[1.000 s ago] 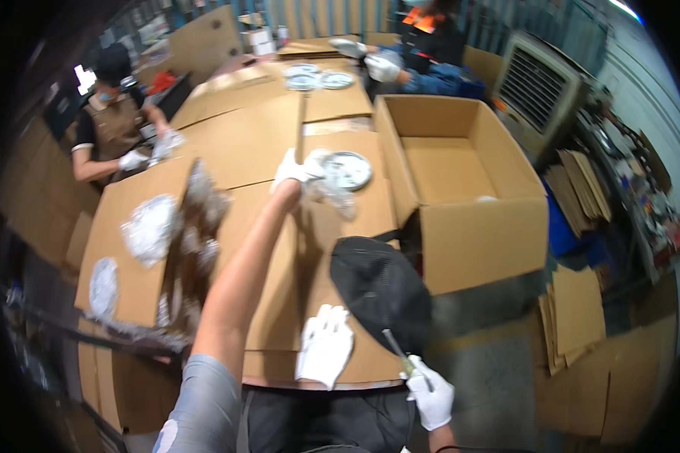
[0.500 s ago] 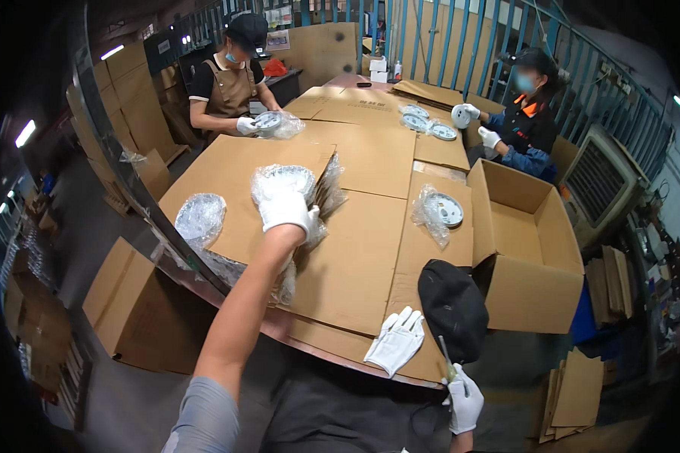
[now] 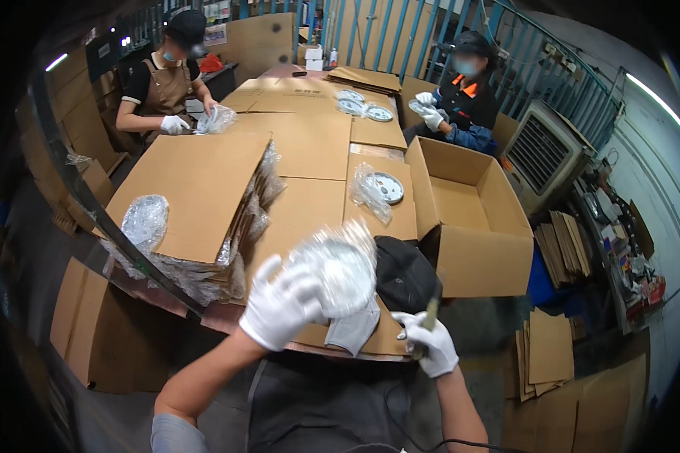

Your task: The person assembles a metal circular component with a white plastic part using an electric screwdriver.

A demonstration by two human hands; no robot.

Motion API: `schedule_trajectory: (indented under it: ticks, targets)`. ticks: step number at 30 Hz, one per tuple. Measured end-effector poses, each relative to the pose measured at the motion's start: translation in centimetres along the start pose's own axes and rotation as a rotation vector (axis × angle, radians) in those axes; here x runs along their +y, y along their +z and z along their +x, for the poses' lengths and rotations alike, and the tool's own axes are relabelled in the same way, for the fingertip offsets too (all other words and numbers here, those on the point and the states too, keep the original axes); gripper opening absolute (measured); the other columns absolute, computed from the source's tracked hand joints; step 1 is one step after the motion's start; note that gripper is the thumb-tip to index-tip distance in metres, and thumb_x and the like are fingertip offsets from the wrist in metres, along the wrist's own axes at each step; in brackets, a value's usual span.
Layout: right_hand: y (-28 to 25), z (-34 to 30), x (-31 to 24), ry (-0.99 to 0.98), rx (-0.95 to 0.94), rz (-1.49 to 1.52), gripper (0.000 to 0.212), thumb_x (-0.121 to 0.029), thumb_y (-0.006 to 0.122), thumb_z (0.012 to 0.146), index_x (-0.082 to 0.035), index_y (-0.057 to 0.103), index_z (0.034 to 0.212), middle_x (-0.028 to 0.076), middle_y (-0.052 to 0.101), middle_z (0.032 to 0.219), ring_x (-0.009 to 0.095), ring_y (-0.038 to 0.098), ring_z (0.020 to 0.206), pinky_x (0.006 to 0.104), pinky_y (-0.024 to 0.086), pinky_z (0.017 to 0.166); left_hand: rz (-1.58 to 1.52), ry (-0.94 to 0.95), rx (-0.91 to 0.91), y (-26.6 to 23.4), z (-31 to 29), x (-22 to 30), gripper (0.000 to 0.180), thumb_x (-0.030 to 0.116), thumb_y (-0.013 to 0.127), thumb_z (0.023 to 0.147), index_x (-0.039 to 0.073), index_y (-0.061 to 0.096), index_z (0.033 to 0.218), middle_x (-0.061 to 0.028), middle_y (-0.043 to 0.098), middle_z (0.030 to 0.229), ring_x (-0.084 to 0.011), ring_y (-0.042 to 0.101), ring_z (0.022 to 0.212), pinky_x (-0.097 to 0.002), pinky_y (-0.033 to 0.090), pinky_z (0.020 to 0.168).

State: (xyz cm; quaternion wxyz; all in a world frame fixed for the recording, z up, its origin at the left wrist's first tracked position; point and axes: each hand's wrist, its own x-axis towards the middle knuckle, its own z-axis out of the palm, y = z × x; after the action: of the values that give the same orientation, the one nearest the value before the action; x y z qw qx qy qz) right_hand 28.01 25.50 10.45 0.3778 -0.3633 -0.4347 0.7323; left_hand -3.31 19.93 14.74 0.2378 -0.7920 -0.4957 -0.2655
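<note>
My left hand (image 3: 283, 306), in a white glove, holds a round light-grey disc-shaped part in clear bubble wrap (image 3: 344, 275) above the near edge of the table. Motion blurs the wrapped part. My right hand (image 3: 431, 343), also gloved, is closed around a slim tool (image 3: 431, 315) with a yellowish-green tip pointing up; its exact kind is unclear. Under the wrapped part, a loose white glove (image 3: 353, 331) lies partly hidden on the cardboard. A black cloth item, perhaps a cap, (image 3: 404, 272) rests between the wrapped part and my right hand.
Another wrapped disc (image 3: 145, 220) lies on the cardboard stack (image 3: 193, 181) at left. A grey disc (image 3: 387, 187) sits half out of its wrap near an open carton (image 3: 472, 260). Two co-workers across the table handle discs. A dark post (image 3: 140, 260) stands at left.
My left hand has lifted a wrapped disc off the cardboard stack and brought it towards me, to the right. My right hand has risen slightly with the tool. The view has shifted right.
</note>
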Motion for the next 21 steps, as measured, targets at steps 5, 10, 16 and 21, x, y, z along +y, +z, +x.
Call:
schedule_trajectory:
  ticks: [5, 10, 16, 21]
  targets:
    - [0.5, 1.6, 2.3, 0.120, 0.036, 0.009, 0.040, -0.026, 0.067, 0.093, 0.002, 0.060, 0.121, 0.004, 0.067, 0.097, 0.009, 0.062, 0.074, 0.0226, 0.050, 0.062, -0.217, 0.133, -0.042, 2.5, -4.5, 5.0, 0.010, 0.028, 0.067, 0.070, 0.029, 0.057, 0.070, 0.0086, 0.059, 0.108, -0.0142, 0.054, 0.112, -0.0529, 0.024, 0.109]
    - [2.0, 0.7, 2.2, -0.027, 0.151, -0.237, 0.029, -0.015, 0.071, 0.088, 0.003, 0.066, 0.111, 0.002, 0.068, 0.094, 0.008, 0.062, 0.081, 0.0244, 0.051, 0.073, -0.254, -0.099, 0.017, 3.9, -6.5, 7.0, 0.014, 0.027, 0.070, 0.067, 0.025, 0.061, 0.077, 0.0037, 0.059, 0.110, -0.0152, 0.054, 0.113, -0.0460, 0.033, 0.104]
    - [3.7, 0.2, 2.3, -0.140, 0.269, -0.333, 0.025, -0.011, 0.073, 0.085, 0.003, 0.066, 0.105, 0.003, 0.068, 0.093, 0.007, 0.062, 0.080, 0.0226, 0.050, 0.072, -2.123, -1.387, 0.222, 7.3, -10.6, 10.6, 0.033, 0.015, 0.059, 0.095, -0.003, 0.051, 0.122, -0.0144, 0.062, 0.113, -0.0179, 0.065, 0.080, -0.0295, 0.053, 0.062]
    - [3.2, -0.6, 1.9, 0.032, 0.176, -0.073, 0.017, -0.012, 0.071, 0.083, 0.001, 0.065, 0.093, 0.005, 0.066, 0.076, 0.010, 0.060, 0.062, 0.0244, 0.048, 0.057, -1.620, -1.719, -0.009, 6.7, -6.6, 11.5, 0.017, 0.016, 0.052, 0.100, 0.006, 0.056, 0.113, -0.0024, 0.061, 0.078, -0.0120, 0.054, 0.051, -0.0251, 0.047, 0.047]
